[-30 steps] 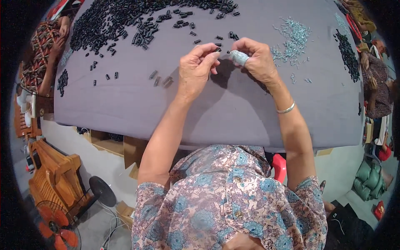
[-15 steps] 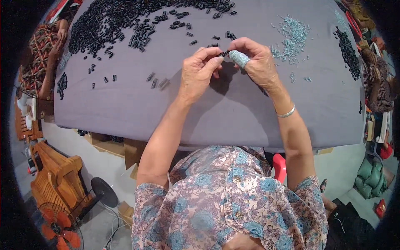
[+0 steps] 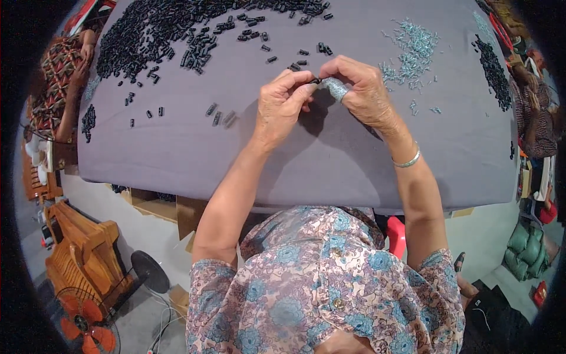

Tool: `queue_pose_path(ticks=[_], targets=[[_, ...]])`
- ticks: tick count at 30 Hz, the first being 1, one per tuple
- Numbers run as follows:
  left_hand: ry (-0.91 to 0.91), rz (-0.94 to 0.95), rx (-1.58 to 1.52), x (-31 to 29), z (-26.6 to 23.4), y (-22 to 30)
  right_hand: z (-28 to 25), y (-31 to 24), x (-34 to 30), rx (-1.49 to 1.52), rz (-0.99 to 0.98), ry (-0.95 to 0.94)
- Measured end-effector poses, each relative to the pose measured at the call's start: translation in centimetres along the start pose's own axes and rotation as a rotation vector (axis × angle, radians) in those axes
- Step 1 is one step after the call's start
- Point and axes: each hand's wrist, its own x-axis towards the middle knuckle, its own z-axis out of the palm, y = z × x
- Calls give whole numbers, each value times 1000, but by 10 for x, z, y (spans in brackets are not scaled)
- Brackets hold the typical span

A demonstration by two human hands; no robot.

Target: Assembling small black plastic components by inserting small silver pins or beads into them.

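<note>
Over the table, my left hand (image 3: 277, 109) pinches a small black piece (image 3: 316, 80) between thumb and fingertips. From the other side, my right hand (image 3: 364, 94) closes its thumb and forefinger on the same piece. A silvery-blue wrap (image 3: 336, 89) covers my right thumb. The black piece is mostly hidden by the fingertips, and I cannot tell if a second small part is with it. Loose black pieces (image 3: 302, 62), short and oblong, lie just beyond my hands. A scatter of small, thin silvery pieces (image 3: 414, 50) lies beyond my right hand.
A big heap of black pieces (image 3: 147, 35) covers the table's far left, on a grey cloth (image 3: 177, 156). Another black heap (image 3: 494, 76) sits near the right edge. People (image 3: 56, 88) sit at both sides. A fan (image 3: 87, 324) and wooden chair (image 3: 82, 248) stand lower left.
My right thumb has tilted and drawn back a little from its earlier, more upright pose. My right fingertips have shifted slightly left around the black piece. The left hand has barely moved.
</note>
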Motion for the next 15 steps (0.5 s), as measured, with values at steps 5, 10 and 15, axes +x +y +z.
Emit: queue_pose_path(ticks=[5, 10, 15], targets=[[0, 31, -9, -3, 2, -3, -4, -6, 3, -95, -140, -34], [78, -18, -91, -4, 4, -4, 1, -10, 1, -43, -32, -25], [73, -16, -86, -2, 6, 0, 4, 4, -1, 127, 173, 2]])
